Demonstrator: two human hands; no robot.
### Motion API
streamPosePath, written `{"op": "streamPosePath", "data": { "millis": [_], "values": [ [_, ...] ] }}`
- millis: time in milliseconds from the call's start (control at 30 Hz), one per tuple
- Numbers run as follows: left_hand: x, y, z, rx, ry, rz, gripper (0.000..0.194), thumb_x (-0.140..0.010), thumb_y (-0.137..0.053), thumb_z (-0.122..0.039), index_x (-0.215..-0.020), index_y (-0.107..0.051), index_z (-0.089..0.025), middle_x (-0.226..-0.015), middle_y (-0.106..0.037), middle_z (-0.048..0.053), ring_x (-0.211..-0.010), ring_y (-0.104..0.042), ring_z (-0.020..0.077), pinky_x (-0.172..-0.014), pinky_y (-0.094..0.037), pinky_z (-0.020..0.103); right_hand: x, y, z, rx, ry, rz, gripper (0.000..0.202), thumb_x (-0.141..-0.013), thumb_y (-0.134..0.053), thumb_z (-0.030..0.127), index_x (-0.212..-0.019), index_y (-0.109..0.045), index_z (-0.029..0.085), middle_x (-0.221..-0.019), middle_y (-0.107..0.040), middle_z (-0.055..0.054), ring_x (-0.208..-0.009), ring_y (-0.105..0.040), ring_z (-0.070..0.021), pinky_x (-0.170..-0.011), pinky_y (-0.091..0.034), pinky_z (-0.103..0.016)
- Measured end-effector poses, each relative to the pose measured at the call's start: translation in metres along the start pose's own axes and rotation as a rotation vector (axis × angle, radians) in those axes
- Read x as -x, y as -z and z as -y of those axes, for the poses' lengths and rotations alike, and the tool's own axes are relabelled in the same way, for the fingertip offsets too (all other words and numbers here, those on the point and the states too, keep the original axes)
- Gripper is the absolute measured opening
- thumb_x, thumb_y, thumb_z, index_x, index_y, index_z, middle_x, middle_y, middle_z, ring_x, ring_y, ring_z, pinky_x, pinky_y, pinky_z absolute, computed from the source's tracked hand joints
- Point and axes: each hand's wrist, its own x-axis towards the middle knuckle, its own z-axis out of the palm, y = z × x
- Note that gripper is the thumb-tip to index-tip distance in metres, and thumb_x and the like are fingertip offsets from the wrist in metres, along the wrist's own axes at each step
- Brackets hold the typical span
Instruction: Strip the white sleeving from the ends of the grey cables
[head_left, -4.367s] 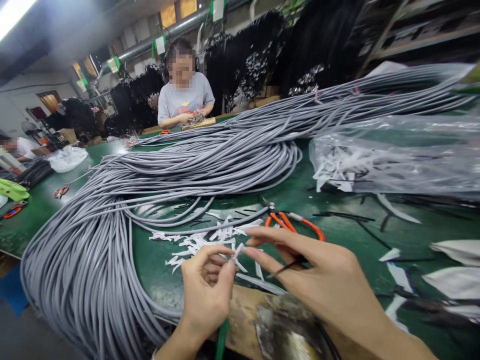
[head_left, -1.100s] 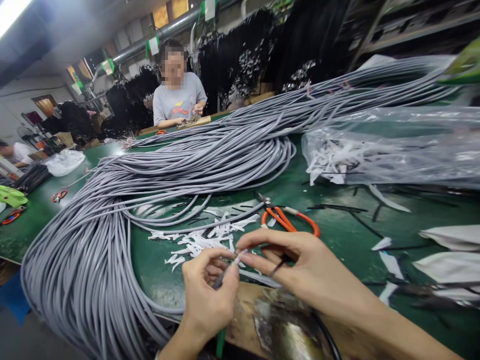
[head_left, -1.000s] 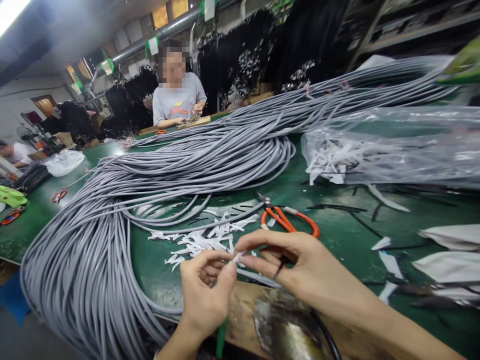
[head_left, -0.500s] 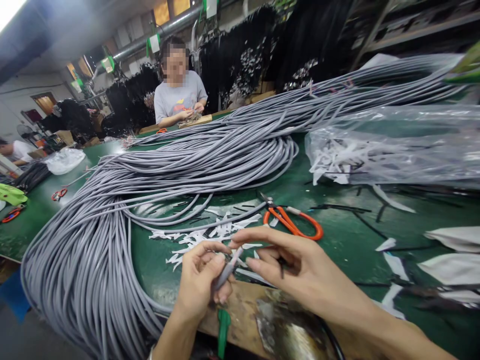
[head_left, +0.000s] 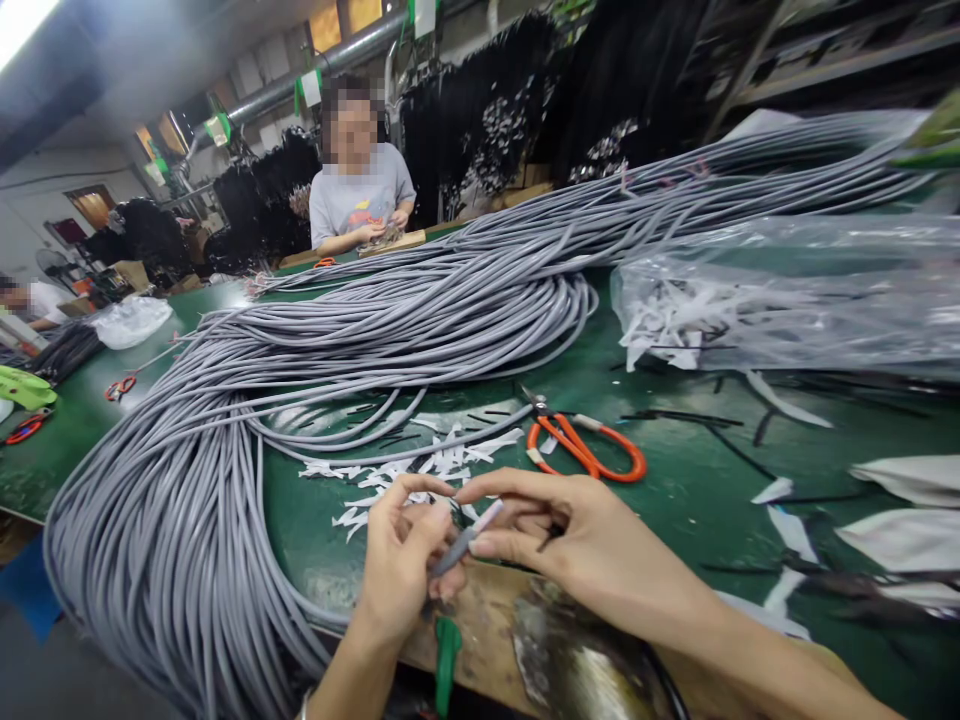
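Note:
My left hand point(head_left: 412, 545) is closed around a grey cable point(head_left: 456, 550) close to its end, which points up and to the right with a paler tip. At that end, the thumb and fingers of my right hand point(head_left: 555, 525) close in on the cable. Its index fingertip meets my left index finger above the cable. A small dark strip point(head_left: 553, 535) shows among my right hand's curled fingers. Just behind my hands, white tape scraps point(head_left: 442, 455) lie on the green table point(head_left: 315, 540). Orange-handled scissors point(head_left: 581, 445) rest beyond my right hand.
A big bundle of grey cables point(head_left: 360, 340) sweeps across the table and over its left front edge. At right lies a clear plastic bag point(head_left: 795, 300) with white strips. A wooden board point(head_left: 487, 620) and a green handle point(head_left: 447, 665) are below my hands. Another person point(head_left: 364, 195) sits opposite.
My right hand has drawn in toward the cable end; its thumb now meets the cable and its fingers are more closed. My left hand keeps its hold.

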Motion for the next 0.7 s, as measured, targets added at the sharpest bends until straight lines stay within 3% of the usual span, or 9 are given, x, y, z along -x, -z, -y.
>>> {"op": "streamPosePath", "data": {
  "millis": [133,233,333,533,633,700],
  "values": [
    [0.005,0.000,0.003,-0.043,-0.117,-0.016,0.037,-0.065,-0.073,-0.047,-0.072,-0.057,-0.014,-0.046,-0.049,-0.005,-0.029,-0.026,0.0001,-0.028,-0.017,0.012,0.002,0.002,0.004,0.089,0.082,0.063,0.014,-0.062,-0.061,0.030,-0.059,-0.067,0.018,-0.045,-0.050,0.003,-0.043,-0.042,-0.0104,-0.043,-0.034,-0.023],
    [0.008,-0.001,0.002,-0.111,-0.160,-0.001,0.036,-0.064,-0.073,-0.047,-0.064,-0.064,-0.012,-0.043,-0.044,-0.004,-0.033,-0.022,0.0011,-0.031,-0.016,0.016,0.005,0.000,0.006,0.142,0.192,0.076,0.015,-0.063,-0.052,0.022,-0.056,-0.065,0.019,-0.053,-0.058,0.000,-0.051,-0.049,-0.0129,-0.048,-0.037,-0.023],
    [0.008,0.000,-0.001,-0.154,-0.193,0.035,0.035,-0.064,-0.073,-0.046,-0.058,-0.069,-0.012,-0.037,-0.038,-0.005,-0.034,-0.022,0.0024,-0.034,-0.018,0.018,0.006,0.000,0.004,0.177,0.267,0.032,0.014,-0.064,-0.049,0.019,-0.055,-0.059,0.018,-0.053,-0.056,0.000,-0.052,-0.049,-0.0134,-0.048,-0.038,-0.023],
    [0.004,0.003,-0.004,-0.027,-0.152,0.041,0.034,-0.062,-0.073,-0.045,-0.060,-0.069,-0.012,-0.038,-0.045,-0.003,-0.028,-0.023,0.0014,-0.029,-0.013,0.016,-0.002,0.012,-0.001,0.150,0.263,-0.351,0.019,-0.072,-0.054,0.037,-0.066,-0.057,0.019,-0.065,-0.058,-0.003,-0.051,-0.047,-0.0129,-0.046,-0.038,-0.024],
    [0.002,0.003,-0.004,-0.034,-0.127,0.077,0.030,-0.062,-0.074,-0.039,-0.069,-0.071,-0.010,-0.047,-0.052,-0.001,-0.031,-0.029,0.0013,-0.032,-0.021,0.015,-0.002,0.012,0.001,0.139,0.273,-0.253,0.022,-0.074,-0.054,0.040,-0.073,-0.060,0.019,-0.068,-0.059,-0.003,-0.043,-0.040,-0.0098,-0.039,-0.031,-0.024],
    [0.002,0.002,-0.004,-0.094,-0.110,0.099,0.029,-0.064,-0.074,-0.038,-0.072,-0.071,-0.009,-0.048,-0.051,-0.001,-0.034,-0.032,0.0022,-0.034,-0.025,0.016,-0.001,0.010,0.002,0.174,0.310,-0.171,0.024,-0.076,-0.054,0.040,-0.069,-0.061,0.018,-0.065,-0.059,-0.003,-0.045,-0.043,-0.0110,-0.042,-0.033,-0.024]
  ]
}}
